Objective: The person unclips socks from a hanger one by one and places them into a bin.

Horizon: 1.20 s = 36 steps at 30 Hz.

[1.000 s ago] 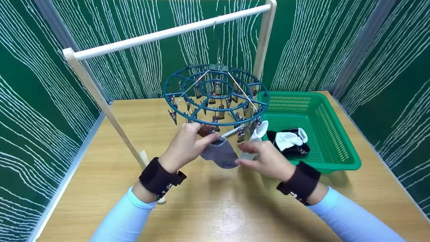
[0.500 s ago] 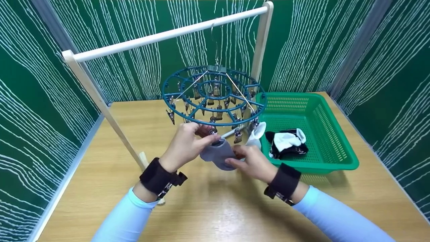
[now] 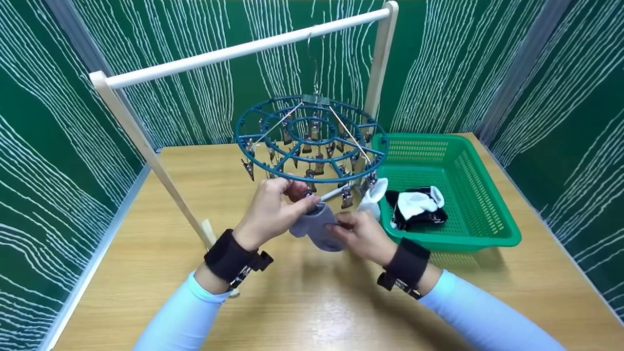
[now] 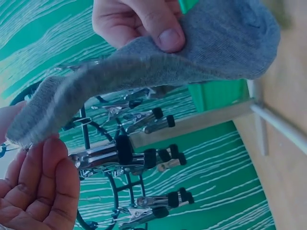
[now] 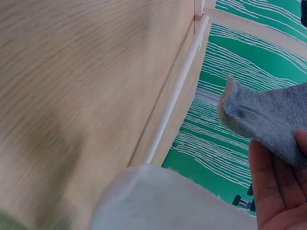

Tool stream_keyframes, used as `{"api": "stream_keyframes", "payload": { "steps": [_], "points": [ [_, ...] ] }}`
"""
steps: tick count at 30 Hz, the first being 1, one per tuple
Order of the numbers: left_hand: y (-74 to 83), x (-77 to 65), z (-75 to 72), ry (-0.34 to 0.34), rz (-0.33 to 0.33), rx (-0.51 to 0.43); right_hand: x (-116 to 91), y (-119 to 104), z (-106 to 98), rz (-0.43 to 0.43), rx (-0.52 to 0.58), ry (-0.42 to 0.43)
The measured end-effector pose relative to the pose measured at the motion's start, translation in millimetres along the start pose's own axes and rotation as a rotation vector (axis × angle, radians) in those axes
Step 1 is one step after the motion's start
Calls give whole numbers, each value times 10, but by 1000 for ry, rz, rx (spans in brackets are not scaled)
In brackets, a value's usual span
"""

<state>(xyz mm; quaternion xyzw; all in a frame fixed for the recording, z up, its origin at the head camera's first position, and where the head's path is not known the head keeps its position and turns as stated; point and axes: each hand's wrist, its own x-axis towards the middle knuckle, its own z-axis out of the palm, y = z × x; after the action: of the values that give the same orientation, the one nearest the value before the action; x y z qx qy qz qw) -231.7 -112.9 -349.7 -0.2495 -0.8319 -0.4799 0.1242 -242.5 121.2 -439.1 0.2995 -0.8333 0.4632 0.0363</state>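
A grey sock [image 3: 319, 229] hangs under the front rim of the round blue clip hanger [image 3: 319, 180]. My left hand [image 3: 273, 209] holds its opening just below a metal clip, thumb in front. With thumb and fingers, my right hand [image 3: 363, 234] pinches the sock's right side. The left wrist view shows the sock [image 4: 211, 43] stretched sideways between both hands, the right thumb [image 4: 168, 38] pressed on its cloth. In the right wrist view the sock's toe [image 5: 240, 110] sticks out beyond my fingers. A white sock [image 3: 373, 195] hangs from the hanger's right side.
A pale wooden rack [image 3: 248, 46] carries the hanger, with several metal clips [image 3: 346, 197] dangling from its rings. At the right stands a green basket [image 3: 487, 239] holding a white sock [image 3: 414, 204] and black socks [image 3: 424, 219]. Green walls surround the wooden table [image 3: 146, 273].
My right hand has moved left from beside the white sock and taken hold of the grey sock farther in. The left hand stays at the sock's opening.
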Motion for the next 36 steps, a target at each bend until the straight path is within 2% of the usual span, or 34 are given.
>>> {"api": "stream_keyframes", "payload": {
  "steps": [4,11,15,21,29,36],
  "points": [
    [-12,-9,-3,-6,17,11,-17,8,2,8,8,2],
    [-31,-10,-10,-13,55,5,-81,84,-1,-38,-24,22],
    [-34,-8,-19,-1,67,8,-130,126,-25,-22,-51,24],
    [-48,-4,-18,30,66,18,-152,128,-82,32,-65,41],
    [-79,-5,-7,43,59,34,-167,44,-213,8,3,78],
    [-116,-1,-22,50,11,44,-209,-69,-403,11,27,115]
  ]
}}
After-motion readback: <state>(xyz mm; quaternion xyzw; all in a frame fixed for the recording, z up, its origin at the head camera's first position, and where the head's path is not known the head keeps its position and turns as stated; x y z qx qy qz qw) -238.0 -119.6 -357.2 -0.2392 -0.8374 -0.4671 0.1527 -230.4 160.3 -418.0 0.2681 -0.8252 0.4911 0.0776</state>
